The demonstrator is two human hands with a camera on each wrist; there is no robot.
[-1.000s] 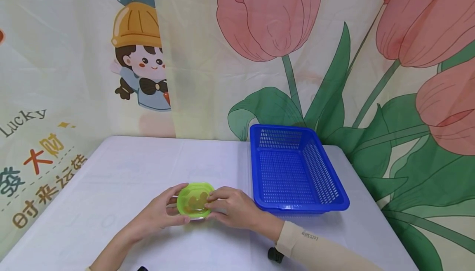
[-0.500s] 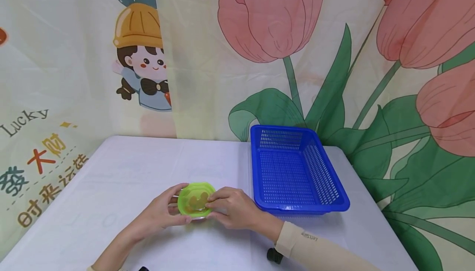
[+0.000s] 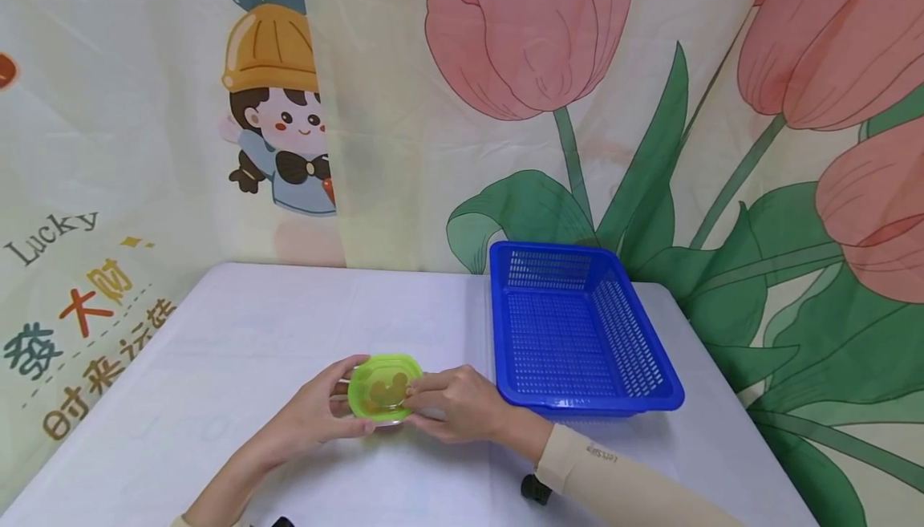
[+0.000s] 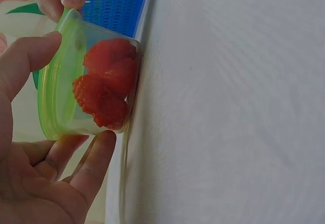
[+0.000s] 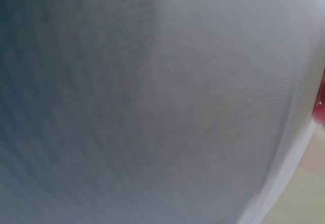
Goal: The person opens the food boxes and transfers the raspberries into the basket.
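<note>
A small clear food container (image 4: 85, 126) with a translucent lime-green lid (image 3: 370, 379) is between the two hands over the white table. Through its side the left wrist view shows red, bumpy pieces of food (image 4: 104, 82). My left hand (image 3: 314, 413) holds the container from the left, thumb at the lid side and fingers around the lower wall. On the opposite side, the right hand (image 3: 462, 405) pinches the lid's edge with thumb and fingers. Mostly blurred cloth fills the right wrist view, with a sliver of red food (image 5: 320, 111) at its edge.
A blue perforated plastic basket (image 3: 630, 326) stands on the table just beyond the right hand. Near the right sleeve lies a small black object (image 3: 535, 489). Another dark item (image 3: 283, 522) peeks in at the bottom edge. A printed curtain (image 3: 390, 150) hangs behind the table.
Both hands keep their hold on the container and its lid. Apart from a very slight shift of the view, little differs.
</note>
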